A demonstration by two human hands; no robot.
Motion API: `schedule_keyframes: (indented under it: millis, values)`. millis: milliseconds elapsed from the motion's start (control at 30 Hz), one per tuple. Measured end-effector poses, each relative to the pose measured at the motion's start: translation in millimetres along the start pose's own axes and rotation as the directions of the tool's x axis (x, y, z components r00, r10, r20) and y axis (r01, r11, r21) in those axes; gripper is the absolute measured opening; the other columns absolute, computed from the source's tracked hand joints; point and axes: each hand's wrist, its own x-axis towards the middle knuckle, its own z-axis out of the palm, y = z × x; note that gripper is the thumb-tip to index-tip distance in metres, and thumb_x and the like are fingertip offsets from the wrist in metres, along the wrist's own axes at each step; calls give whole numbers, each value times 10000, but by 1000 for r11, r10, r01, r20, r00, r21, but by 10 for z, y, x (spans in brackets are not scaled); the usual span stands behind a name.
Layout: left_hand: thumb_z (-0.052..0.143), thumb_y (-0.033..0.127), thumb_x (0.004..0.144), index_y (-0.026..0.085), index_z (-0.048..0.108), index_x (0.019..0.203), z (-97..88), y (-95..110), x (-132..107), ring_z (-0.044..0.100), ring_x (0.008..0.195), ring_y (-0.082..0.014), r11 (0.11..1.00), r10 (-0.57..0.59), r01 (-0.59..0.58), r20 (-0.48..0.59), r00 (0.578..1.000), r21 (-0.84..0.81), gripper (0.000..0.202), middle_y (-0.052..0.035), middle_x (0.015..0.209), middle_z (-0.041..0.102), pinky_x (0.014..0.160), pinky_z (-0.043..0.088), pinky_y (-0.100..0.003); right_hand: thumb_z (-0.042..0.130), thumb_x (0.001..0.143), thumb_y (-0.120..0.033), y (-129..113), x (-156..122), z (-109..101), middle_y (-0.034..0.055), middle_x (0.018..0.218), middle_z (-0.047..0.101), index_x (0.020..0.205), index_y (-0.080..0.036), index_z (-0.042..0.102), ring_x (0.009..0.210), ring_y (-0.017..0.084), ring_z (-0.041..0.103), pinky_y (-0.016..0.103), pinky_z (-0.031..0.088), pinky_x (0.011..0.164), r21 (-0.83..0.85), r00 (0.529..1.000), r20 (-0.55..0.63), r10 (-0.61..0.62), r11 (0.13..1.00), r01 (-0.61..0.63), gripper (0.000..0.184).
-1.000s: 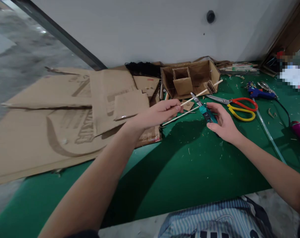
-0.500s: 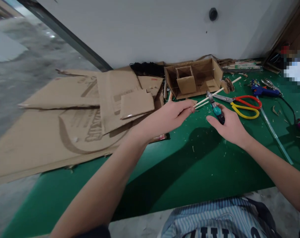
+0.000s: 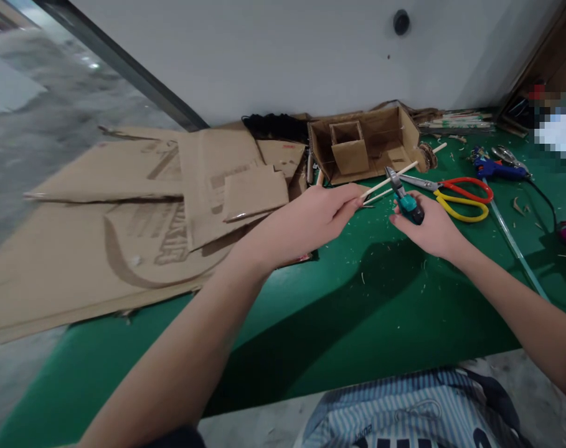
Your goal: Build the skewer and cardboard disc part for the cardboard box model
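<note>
My left hand (image 3: 332, 208) pinches a thin wooden stick (image 3: 378, 186) near its lower end. The stick slants up to the right and carries a small cardboard spool (image 3: 426, 157) close to its far end. A pair of teal and black cutting pliers (image 3: 408, 204) is in my right hand (image 3: 434, 227). Their jaws are at the stick, between my left fingers and the spool; whether they touch it I cannot tell. Scissors (image 3: 467, 198) with one red and one yellow handle lie just beyond my right hand.
An open cardboard box (image 3: 386, 140) with a smaller compartment stands against the white wall. Cardboard sheets (image 3: 145, 242) cover the table's left side. On the right are a blue glue gun (image 3: 500, 168), a clear glue stick (image 3: 516, 242) and wood scraps. Bundled sticks (image 3: 467, 121) lie at the back.
My right thumb has closed in on the pliers' handles. The stick with its spool has shifted slightly left in view; both hands stay close to where they were.
</note>
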Motion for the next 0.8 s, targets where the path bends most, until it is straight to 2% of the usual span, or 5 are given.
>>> schedule_keyframes:
  millis: [300, 400, 467, 600, 800]
  values:
    - [395, 272, 1038, 223, 474, 811, -11, 66, -25, 440, 527, -153, 997, -40, 41, -10, 999, 59, 245, 7, 593, 486, 574, 254, -308, 709, 805, -466, -44, 31, 27, 34, 849, 666, 884, -241, 560, 772, 205, 597, 390, 455, 771, 43, 999, 31, 31, 999, -32, 282]
    - [416, 284, 1019, 222, 460, 763, -89, 88, -85, 399, 522, -154, 989, -36, 44, -59, 998, 140, 267, 2, 580, 472, 568, 217, -316, 738, 798, -481, -109, -11, 138, 7, 796, 636, 894, -241, 575, 719, 183, 572, 371, 454, 718, 163, 986, 119, 119, 977, -138, 305]
    - [440, 288, 997, 221, 449, 719, -153, 95, -134, 356, 510, -152, 979, -38, 57, -100, 994, 198, 286, 2, 561, 442, 574, 199, -320, 764, 781, -489, -164, -38, 240, -9, 765, 613, 897, -242, 582, 709, 173, 565, 358, 464, 699, 306, 968, 197, 157, 928, -213, 328]
    - [469, 307, 970, 219, 547, 728, -239, 67, -188, 359, 528, -156, 965, -48, 88, -166, 985, 248, 269, -15, 601, 495, 602, 196, -319, 807, 743, -461, -236, -63, 387, -11, 757, 603, 884, -244, 580, 734, 172, 574, 353, 492, 719, 477, 936, 307, 172, 823, -308, 344]
    - [431, 328, 998, 197, 707, 868, -254, -21, -116, 446, 589, -158, 979, -26, 43, -83, 996, 201, 332, -35, 679, 611, 617, 236, -293, 802, 728, -415, -193, -73, 369, 33, 942, 658, 941, -242, 616, 869, 198, 624, 387, 527, 830, 481, 935, 279, 219, 811, -333, 331]
